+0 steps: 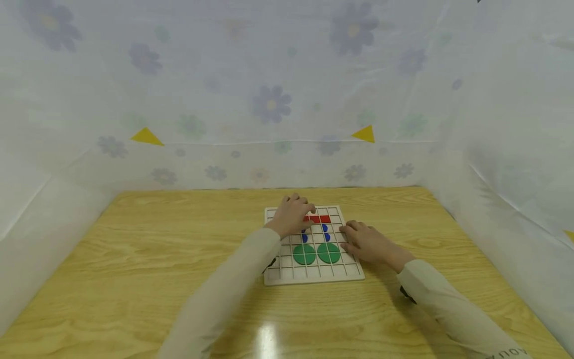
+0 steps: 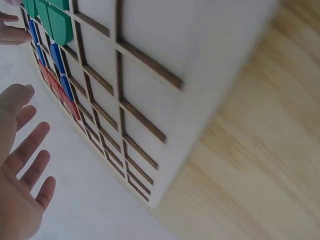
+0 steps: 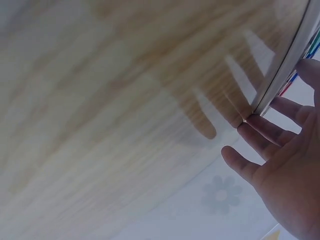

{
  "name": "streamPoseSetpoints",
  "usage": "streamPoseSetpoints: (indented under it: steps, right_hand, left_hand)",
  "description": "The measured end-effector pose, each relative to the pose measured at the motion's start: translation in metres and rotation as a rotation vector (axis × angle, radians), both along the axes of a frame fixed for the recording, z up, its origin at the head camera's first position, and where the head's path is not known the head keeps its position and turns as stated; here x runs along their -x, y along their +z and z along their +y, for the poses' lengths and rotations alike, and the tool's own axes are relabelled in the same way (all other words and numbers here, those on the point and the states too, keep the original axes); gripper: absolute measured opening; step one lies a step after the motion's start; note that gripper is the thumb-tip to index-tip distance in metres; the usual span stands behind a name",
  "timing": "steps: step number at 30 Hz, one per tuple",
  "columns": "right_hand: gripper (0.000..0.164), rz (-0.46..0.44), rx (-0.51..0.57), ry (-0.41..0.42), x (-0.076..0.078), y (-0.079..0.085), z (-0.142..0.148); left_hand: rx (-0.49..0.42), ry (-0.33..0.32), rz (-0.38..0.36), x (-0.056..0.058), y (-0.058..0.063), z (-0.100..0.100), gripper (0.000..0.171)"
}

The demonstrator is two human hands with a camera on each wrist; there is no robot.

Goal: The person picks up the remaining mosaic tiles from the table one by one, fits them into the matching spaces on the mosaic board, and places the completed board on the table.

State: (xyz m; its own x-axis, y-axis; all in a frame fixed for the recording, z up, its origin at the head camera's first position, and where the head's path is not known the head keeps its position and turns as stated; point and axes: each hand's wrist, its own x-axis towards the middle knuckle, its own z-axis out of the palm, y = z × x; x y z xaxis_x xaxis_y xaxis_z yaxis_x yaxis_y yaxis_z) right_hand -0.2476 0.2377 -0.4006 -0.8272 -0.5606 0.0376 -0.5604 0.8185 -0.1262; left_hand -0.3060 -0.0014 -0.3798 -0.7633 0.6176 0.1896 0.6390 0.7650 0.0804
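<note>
A white board with a raised grid (image 1: 291,274) lies on the wooden table. Two green discs (image 1: 329,253) made of wedges sit in its nearer cells, with small blue half-round pieces (image 1: 327,237) behind them and a red strip (image 1: 324,219) farther back. My left hand (image 1: 292,217) hovers over the board's far left part, covering some cells; in the left wrist view its fingers (image 2: 32,167) are loosely spread, holding nothing. At the board's right edge rests my right hand (image 1: 369,244). Its relaxed fingertips (image 3: 255,120) meet the board's side in the right wrist view.
The wooden table (image 1: 179,249) runs to white flower-printed sheets (image 1: 224,99) at the back and both sides. Two yellow triangles (image 1: 365,134) mark the back sheet. Light-coloured sleeves (image 1: 224,294) cover both forearms.
</note>
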Motion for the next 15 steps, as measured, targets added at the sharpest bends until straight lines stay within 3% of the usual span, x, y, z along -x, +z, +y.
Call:
streamPoseSetpoints:
  steps: [9, 15]
  right_hand:
    - [0.04, 0.005, 0.005, 0.003, 0.006, 0.0, 0.002]
    - [0.047, 0.003, 0.04, -0.037, 0.007, 0.002, 0.007]
  left_hand:
    - [-0.08, 0.024, -0.014, -0.004, 0.001, -0.045, 0.031]
    - [-0.101, 0.077, -0.028, -0.013, 0.005, -0.078, 0.035]
